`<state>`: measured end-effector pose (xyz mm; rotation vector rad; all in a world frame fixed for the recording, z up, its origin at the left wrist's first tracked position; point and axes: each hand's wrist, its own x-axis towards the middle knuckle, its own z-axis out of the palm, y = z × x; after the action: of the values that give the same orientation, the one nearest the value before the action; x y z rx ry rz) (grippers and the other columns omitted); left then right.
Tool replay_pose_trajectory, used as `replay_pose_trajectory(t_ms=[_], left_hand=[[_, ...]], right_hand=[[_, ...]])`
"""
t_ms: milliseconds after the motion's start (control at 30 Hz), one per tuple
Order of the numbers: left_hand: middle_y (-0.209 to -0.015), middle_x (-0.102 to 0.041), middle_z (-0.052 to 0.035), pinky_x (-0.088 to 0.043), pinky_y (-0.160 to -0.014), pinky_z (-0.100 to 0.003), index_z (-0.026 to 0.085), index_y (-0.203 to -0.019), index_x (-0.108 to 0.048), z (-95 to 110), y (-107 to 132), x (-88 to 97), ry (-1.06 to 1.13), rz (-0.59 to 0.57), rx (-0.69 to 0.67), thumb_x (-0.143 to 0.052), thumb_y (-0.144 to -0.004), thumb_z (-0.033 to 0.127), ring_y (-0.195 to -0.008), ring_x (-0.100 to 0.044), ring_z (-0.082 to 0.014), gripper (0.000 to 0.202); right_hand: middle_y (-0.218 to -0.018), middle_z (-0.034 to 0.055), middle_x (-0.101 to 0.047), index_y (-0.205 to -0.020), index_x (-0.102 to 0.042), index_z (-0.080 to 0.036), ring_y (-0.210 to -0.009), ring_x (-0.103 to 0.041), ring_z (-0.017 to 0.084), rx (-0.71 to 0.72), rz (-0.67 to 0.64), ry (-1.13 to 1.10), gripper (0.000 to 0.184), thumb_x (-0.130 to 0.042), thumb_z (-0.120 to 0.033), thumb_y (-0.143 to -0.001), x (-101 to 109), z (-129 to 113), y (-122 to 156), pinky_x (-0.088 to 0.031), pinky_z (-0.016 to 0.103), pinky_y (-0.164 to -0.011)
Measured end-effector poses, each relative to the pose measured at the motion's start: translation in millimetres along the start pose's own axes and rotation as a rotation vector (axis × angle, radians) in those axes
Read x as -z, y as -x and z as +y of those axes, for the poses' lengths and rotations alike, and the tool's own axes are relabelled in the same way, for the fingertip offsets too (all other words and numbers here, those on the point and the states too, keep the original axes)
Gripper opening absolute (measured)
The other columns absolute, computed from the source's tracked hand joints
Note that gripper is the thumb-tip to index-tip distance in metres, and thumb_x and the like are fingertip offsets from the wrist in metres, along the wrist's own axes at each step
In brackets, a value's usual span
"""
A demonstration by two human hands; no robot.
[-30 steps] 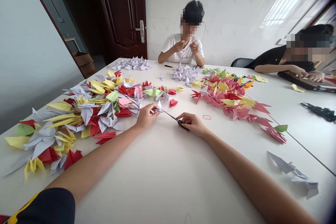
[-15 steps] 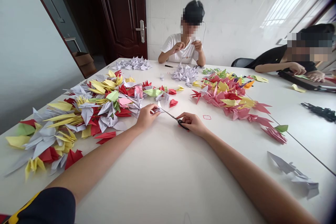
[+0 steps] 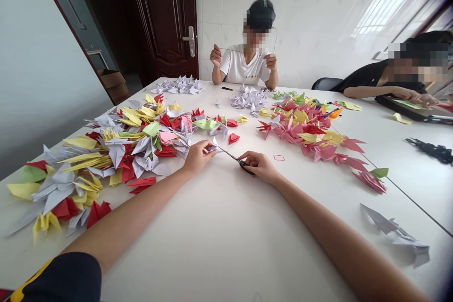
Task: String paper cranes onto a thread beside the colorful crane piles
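Observation:
Near the middle of the white table (image 3: 198, 226), my left hand (image 3: 198, 155) pinches a small white folded paper crane (image 3: 215, 144). My right hand (image 3: 261, 166) is closed around the black handles of a pair of scissors (image 3: 231, 156). The blades point left and their tips reach the white paper at my left fingers; whether they are cutting into it is too small to tell. A red folded paper piece (image 3: 233, 138) lies just beyond the scissors. Left of my left hand spreads a large heap of folded paper cranes (image 3: 116, 151) in white, yellow, red and green.
A mostly pink and yellow pile of paper cranes (image 3: 300, 127) lies to the right. White cranes (image 3: 249, 98) sit farther back. Across the table a person in a white shirt (image 3: 244, 66) stretches a thread. Another person (image 3: 382, 80) leans over a dark tray. Black cord (image 3: 430, 151) lies at right.
My hands, the scissors and the white paper have hardly moved. The person across has spread both hands apart, drawing a thread between them. The person at right has shifted their hands slightly.

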<state>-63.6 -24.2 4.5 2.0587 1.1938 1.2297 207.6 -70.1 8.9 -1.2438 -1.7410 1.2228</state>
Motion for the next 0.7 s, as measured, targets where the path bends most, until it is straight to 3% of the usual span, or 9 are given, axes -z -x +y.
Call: replay_pose_trajectory(t_ms=[300, 700], left_hand=[[-0.093, -0.072, -0.0036, -0.055, -0.072, -0.029, 0.019, -0.094, -0.07, 0.1, 0.2, -1.2, 0.009, -0.091, 0.003, -0.071, -0.082, 0.031, -0.079, -0.065, -0.0208, 0.017], [-0.094, -0.073, -0.0038, -0.057, -0.074, -0.029, 0.019, -0.093, -0.07, -2.0, 0.4, -1.6, -0.007, -0.11, 0.006, -0.072, -0.085, 0.033, -0.074, -0.065, -0.0197, 0.016]], right_hand=[[-0.074, -0.0003, -0.065, -0.111, -0.069, -0.016, -0.052, -0.053, 0.007, 0.022, 0.0, 0.026, 0.042, -0.072, -0.037, -0.075, 0.7, 2.7, -0.5, -0.041, 0.021, -0.051], [-0.071, -0.0011, -0.063, -0.11, -0.07, -0.017, -0.053, -0.053, 0.008, 0.02, 0.002, 0.031, 0.04, -0.071, -0.037, -0.075, 0.5, 3.5, -0.7, -0.039, 0.021, -0.052]])
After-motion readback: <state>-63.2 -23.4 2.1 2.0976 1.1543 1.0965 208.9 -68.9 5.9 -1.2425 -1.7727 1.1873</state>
